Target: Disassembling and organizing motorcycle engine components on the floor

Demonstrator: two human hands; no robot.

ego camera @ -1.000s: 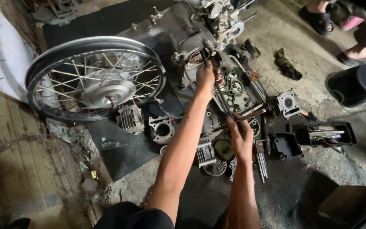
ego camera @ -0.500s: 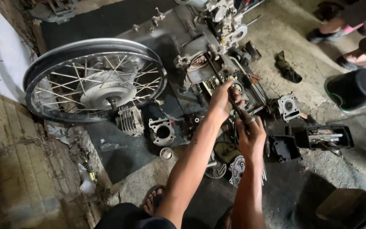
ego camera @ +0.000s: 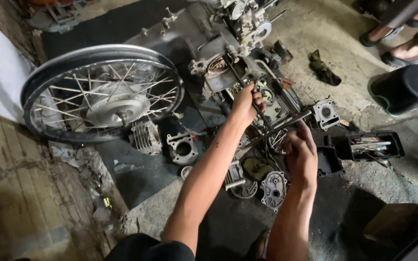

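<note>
Hands have drawn closer over the engine (ego camera: pixel 247 72). Left hand (ego camera: pixel 244 102) now grips a long rod (ego camera: pixel 247 94), pulled back from the casing; right hand (ego camera: pixel 300 151) closes around the metal bar (ego camera: pixel 281 126).

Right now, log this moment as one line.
left hand: grips cross-shaped wrench | right hand: on wrench arm | engine: beneath both hands | spoked wheel: lying to the left

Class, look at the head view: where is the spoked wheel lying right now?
The spoked wheel lies on the dark mat, far left of both hands, beside a finned cylinder.
</note>
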